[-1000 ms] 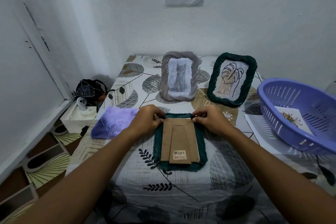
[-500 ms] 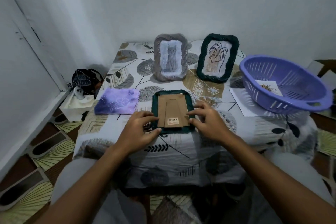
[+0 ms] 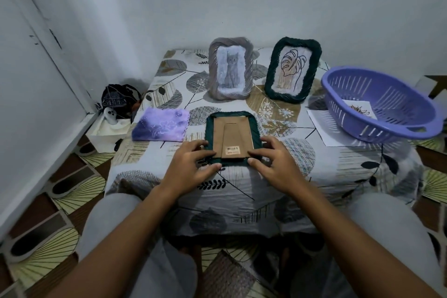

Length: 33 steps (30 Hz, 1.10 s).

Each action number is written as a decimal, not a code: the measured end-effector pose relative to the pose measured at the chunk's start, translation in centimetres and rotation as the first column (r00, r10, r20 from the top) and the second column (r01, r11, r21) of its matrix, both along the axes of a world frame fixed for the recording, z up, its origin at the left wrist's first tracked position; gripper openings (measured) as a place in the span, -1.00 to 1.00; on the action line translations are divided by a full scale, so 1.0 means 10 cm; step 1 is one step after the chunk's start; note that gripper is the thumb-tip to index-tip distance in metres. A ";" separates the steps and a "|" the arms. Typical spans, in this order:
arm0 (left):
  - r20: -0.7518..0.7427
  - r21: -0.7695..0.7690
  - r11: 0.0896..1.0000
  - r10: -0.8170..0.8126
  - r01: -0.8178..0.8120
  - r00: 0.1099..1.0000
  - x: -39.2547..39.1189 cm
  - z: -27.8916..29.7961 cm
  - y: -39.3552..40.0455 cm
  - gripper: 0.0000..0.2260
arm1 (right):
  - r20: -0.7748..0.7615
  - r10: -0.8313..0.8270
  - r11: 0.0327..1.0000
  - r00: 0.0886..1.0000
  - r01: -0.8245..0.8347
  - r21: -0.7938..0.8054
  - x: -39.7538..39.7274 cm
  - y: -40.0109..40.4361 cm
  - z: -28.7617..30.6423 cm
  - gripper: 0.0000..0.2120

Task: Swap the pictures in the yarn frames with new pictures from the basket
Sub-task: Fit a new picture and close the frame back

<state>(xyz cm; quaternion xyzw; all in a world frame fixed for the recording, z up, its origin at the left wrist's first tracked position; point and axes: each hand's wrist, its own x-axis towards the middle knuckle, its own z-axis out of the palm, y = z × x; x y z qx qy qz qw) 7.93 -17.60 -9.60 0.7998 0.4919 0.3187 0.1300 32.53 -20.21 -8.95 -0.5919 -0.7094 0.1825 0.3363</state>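
I see the face-down frame (image 3: 232,137) lying lengthwise away from me, left of the basket (image 3: 384,106), my left hand (image 3: 191,167) and right hand (image 3: 275,164) gripping its near corners, equally close.

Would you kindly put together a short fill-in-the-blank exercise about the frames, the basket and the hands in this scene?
1. The grey yarn frame standing at the back shows a picture of a ____.
2. The purple basket rests on a sheet of white ____.
3. The dark green frame between the left hand and right hand lies face ____.
4. The purple picture lies on the table to the ____ of that frame.

Missing words: cat; paper; down; left
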 end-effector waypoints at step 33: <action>0.296 -0.124 0.969 0.241 -0.213 0.924 0.22 -0.11 -0.12 -0.59 | -0.231 -0.191 0.981 0.954 0.190 -0.026 -0.10 -0.02 -0.12 -0.61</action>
